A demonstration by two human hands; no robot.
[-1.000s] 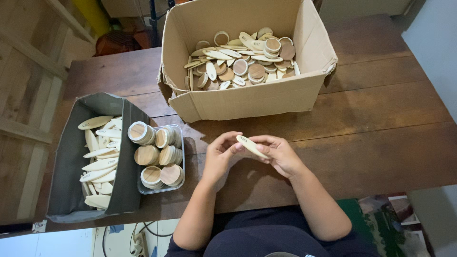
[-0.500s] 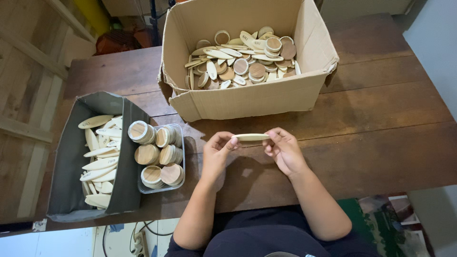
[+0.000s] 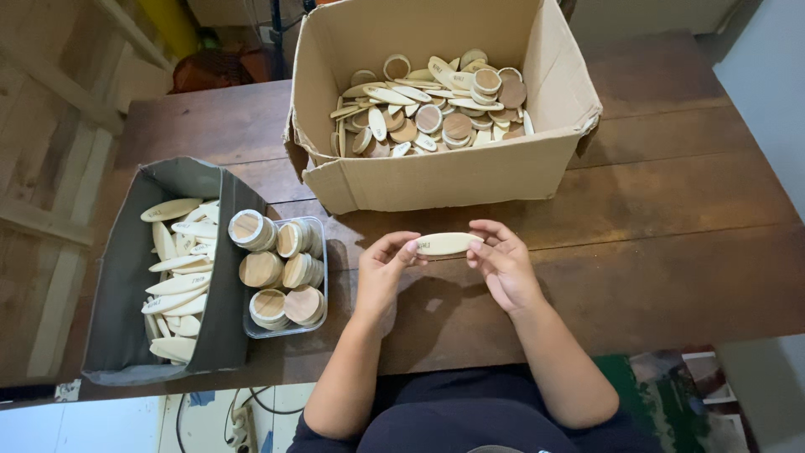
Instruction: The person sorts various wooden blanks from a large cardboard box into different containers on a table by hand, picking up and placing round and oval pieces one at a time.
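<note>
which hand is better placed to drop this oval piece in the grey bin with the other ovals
Left, probably. The left hand holds the oval piece's end nearer the grey bin, at the table's left; the right hand would have to cross over.

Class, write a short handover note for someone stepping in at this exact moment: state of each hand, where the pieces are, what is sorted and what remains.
Left hand: fingertips pinch the left end of a pale oval wooden piece.
Right hand: fingertips pinch its right end. The piece is level, above the wooden table.
Done: pale ovals lie in the grey fabric bin at the left; round wooden discs stand in stacks in the clear tray beside it.
Left: the cardboard box behind the hands holds a mixed heap of ovals and discs. The held oval is not yet in any container.
</note>
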